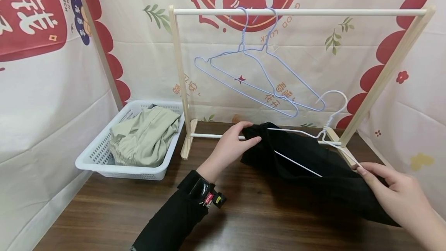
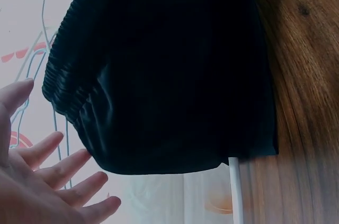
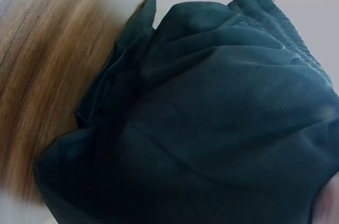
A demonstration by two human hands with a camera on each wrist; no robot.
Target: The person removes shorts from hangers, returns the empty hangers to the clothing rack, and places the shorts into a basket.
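Black shorts with an elastic waistband (image 1: 334,193) hang in front of the rack above the table, their waist opening facing up. A white wire hanger (image 1: 326,127) lies partly inside that opening, its hook sticking up at the right. My left hand (image 1: 230,148) is at the left end of the waistband; in the left wrist view its fingers (image 2: 69,168) are spread beside the gathered edge. With thumb and forefinger, my right hand (image 1: 398,191) pinches the waistband's right end by the hanger's tip. The right wrist view shows mostly dark cloth.
A wooden rack (image 1: 386,65) stands behind, with two blue hangers (image 1: 268,76) on its white top rail (image 1: 331,12). To the left, a white plastic basket (image 1: 87,162) holds folded light green clothing (image 1: 146,136). Printed cloth surrounds the brown wooden table (image 1: 115,204).
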